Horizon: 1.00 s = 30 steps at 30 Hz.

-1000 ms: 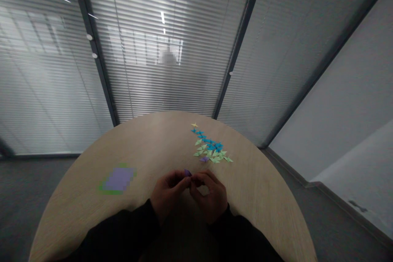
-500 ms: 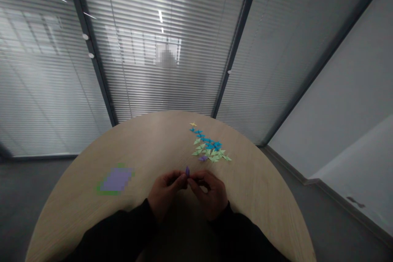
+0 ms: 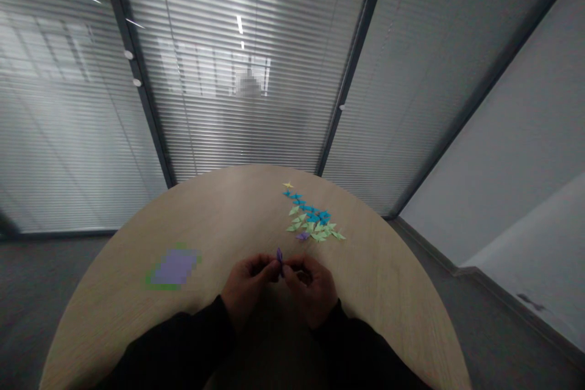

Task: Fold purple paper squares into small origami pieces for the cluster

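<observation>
Between my fingertips stands a small folded piece of purple paper (image 3: 280,253), its pointed tip facing away from me. My left hand (image 3: 250,285) pinches it from the left, thumb and forefinger closed. From the other side my right hand (image 3: 312,289) grips it low down, fingers curled. The lower part of the paper is hidden by my fingers. Just beyond my hands lies a purple folded paper figure (image 3: 302,236), probably an origami crane, beside several pale green ones (image 3: 322,231). Several blue figures (image 3: 311,213) and a yellow one (image 3: 287,185) trail farther back.
A blurred purple and green stack (image 3: 176,267), perhaps paper sheets, lies on the left of the round wooden table (image 3: 219,207). Behind the table's far edge are glass panels with blinds (image 3: 247,134). A white wall (image 3: 525,195) is at the right.
Both hands stay in nearly the same place. My right fingertips have shifted slightly against the purple paper, and its tip looks a little wider.
</observation>
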Tool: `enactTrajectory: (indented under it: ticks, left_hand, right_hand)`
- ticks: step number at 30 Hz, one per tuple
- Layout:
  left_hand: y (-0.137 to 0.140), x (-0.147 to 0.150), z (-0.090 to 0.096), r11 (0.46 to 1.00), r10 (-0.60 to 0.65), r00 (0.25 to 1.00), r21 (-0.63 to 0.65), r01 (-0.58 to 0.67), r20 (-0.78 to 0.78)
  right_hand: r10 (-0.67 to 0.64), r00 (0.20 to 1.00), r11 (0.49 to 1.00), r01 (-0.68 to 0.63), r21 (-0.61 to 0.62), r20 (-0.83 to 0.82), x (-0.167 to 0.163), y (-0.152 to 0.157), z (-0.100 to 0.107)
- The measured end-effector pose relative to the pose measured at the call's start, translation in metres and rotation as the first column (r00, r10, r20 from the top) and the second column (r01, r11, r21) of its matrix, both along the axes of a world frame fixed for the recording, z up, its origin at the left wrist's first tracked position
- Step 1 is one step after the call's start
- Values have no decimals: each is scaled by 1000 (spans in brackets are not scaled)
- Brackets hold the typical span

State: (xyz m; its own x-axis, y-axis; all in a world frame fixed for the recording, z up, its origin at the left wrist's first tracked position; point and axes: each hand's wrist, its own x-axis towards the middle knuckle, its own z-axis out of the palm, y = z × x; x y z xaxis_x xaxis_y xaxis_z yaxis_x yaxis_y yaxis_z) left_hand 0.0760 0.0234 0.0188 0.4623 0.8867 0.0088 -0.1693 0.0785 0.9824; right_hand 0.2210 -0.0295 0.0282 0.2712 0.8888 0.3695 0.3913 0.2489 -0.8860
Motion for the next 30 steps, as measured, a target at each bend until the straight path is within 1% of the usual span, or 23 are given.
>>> enactTrajectory:
  ticks: [4, 8, 11, 15, 17, 20, 22, 26, 30]
  left_hand:
    - [-2, 2, 3, 997, 1, 998, 79, 5, -69]
    - [-4, 2, 4, 995, 24, 997, 99, -16, -71]
    - [-6, 3, 6, 989, 47, 996, 143, -37, -72]
    - [-8, 4, 8, 975, 73, 993, 215, -53, -88]
    - [-8, 4, 8, 975, 71, 993, 215, -50, -90]
    - [-8, 4, 8, 980, 71, 995, 193, -57, -66]
    - [-6, 3, 7, 984, 67, 997, 167, -59, -46]
    - [-3, 1, 6, 994, 24, 999, 105, -21, -32]
    - [-2, 2, 6, 995, -24, 998, 93, 29, -54]
  right_hand:
    - [-43, 999, 999, 43, 9, 6, -1, 0, -2]
    - [-47, 998, 999, 46, 25, 45, -4, -2, 2]
    - [-36, 997, 999, 34, 30, 65, -3, -2, 5]
    - [-27, 1000, 1000, 27, -6, -2, 0, 1, 1]
    - [-25, 996, 999, 22, -28, -84, 2, 3, -1]
    - [15, 977, 999, -22, -33, -215, 3, 5, -3]
    - [45, 966, 998, -56, -34, -256, 3, 5, -3]
    - [87, 969, 995, -96, -29, -232, 3, 5, -3]
    - [46, 989, 999, -43, 20, -139, 3, 6, -6]
